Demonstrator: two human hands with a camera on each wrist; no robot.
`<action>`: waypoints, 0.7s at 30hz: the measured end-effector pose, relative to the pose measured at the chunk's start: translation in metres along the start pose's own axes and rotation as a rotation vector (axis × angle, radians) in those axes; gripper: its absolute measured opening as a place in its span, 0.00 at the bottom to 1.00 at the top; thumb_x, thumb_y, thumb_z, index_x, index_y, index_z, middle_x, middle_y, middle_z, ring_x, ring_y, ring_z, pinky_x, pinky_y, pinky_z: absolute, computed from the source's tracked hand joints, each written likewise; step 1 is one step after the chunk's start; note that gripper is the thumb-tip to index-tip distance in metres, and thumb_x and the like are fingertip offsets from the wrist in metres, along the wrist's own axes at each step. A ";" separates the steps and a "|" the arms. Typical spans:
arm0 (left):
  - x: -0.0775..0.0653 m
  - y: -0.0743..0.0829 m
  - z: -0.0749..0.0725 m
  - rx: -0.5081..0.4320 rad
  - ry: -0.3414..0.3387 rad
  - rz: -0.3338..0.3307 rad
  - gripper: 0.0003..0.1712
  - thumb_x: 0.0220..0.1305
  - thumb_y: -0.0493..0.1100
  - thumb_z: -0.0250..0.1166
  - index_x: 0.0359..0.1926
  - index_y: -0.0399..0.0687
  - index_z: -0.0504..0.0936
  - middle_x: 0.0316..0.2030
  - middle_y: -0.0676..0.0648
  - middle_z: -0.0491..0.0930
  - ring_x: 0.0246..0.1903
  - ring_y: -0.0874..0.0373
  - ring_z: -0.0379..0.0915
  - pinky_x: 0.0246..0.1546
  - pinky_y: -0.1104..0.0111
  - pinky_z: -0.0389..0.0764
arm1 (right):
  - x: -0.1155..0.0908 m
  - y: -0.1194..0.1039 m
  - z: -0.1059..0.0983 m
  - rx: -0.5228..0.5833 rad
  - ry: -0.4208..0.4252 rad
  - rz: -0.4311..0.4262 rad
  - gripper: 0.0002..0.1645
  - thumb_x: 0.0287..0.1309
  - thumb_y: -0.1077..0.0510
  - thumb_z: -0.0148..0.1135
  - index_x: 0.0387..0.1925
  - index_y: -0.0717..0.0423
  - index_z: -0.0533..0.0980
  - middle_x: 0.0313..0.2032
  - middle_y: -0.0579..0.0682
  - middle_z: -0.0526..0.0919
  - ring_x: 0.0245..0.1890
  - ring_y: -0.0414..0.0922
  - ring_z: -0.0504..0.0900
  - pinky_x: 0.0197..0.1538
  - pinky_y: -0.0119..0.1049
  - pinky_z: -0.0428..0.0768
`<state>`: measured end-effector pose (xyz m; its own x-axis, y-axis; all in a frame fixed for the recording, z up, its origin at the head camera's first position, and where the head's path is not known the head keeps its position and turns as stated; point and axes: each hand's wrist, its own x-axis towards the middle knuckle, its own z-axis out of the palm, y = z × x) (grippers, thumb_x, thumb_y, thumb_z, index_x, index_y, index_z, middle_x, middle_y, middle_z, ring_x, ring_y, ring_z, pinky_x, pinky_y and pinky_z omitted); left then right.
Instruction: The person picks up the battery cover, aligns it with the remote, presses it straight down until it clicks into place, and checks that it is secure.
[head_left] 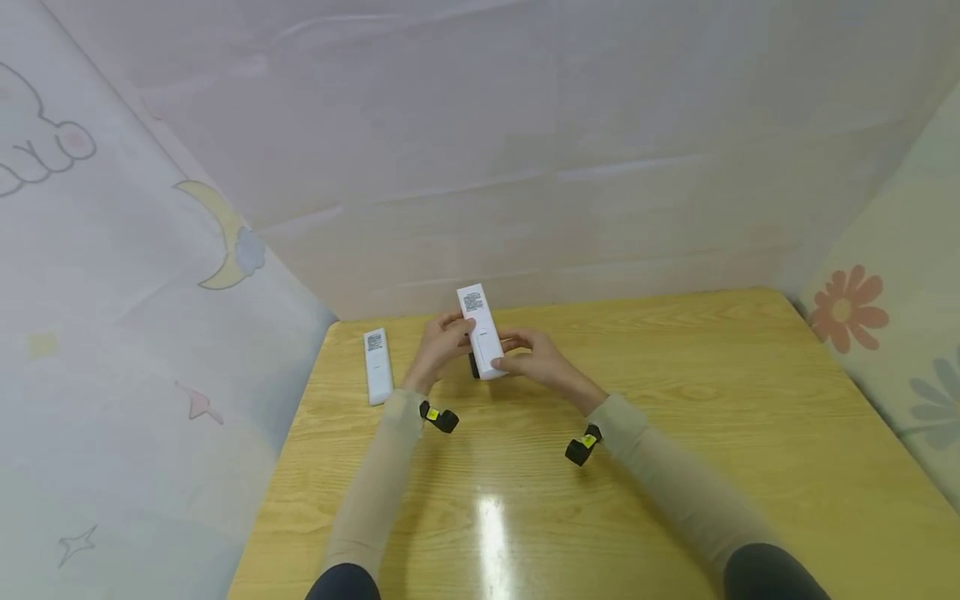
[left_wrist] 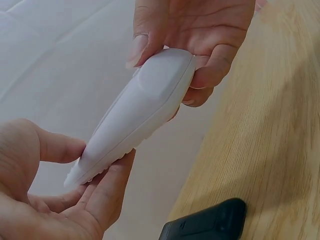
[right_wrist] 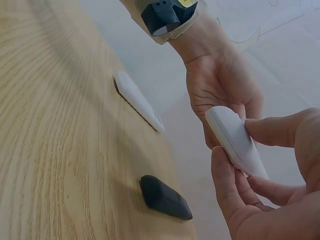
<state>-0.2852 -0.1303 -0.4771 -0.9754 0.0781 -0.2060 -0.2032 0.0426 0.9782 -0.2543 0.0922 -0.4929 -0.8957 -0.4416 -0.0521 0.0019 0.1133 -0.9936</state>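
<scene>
A white remote control [head_left: 480,321] is held up above the table by both hands, its back with a printed label and battery cover facing up. My left hand [head_left: 440,346] pinches it along one side, thumb on the back and fingers underneath. My right hand [head_left: 543,362] grips its lower end between thumb and fingers. Both grips show in the left wrist view, the remote's buttons just visible along its underside. Below it a black remote control [right_wrist: 165,197] lies on the table, mostly hidden in the head view. A second white remote control [head_left: 378,367] lies back up, left of my left hand.
The wooden table [head_left: 675,400] ends at a cloth-covered wall [head_left: 525,208] just behind the hands. Printed sheets [head_left: 135,333] enclose the left and right sides. Each wrist carries a small black camera [head_left: 442,419] on a strap.
</scene>
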 end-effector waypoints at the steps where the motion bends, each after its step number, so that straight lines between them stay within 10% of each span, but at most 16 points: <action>1: -0.001 0.000 -0.002 -0.001 -0.001 0.000 0.32 0.79 0.45 0.64 0.76 0.35 0.69 0.65 0.33 0.80 0.59 0.39 0.83 0.60 0.56 0.87 | 0.001 0.000 0.001 0.007 -0.002 -0.003 0.37 0.66 0.60 0.73 0.73 0.63 0.71 0.60 0.66 0.78 0.55 0.56 0.83 0.62 0.59 0.86; 21: -0.013 -0.007 -0.037 0.091 0.018 0.000 0.35 0.77 0.44 0.66 0.77 0.34 0.67 0.69 0.32 0.76 0.63 0.36 0.81 0.58 0.57 0.88 | 0.012 0.004 0.039 0.008 0.064 0.062 0.33 0.66 0.62 0.73 0.70 0.63 0.74 0.60 0.63 0.79 0.56 0.56 0.82 0.65 0.60 0.83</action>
<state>-0.2745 -0.1685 -0.4806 -0.9769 0.0602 -0.2049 -0.1956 0.1326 0.9717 -0.2473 0.0526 -0.5019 -0.9203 -0.3762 -0.1068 0.0613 0.1310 -0.9895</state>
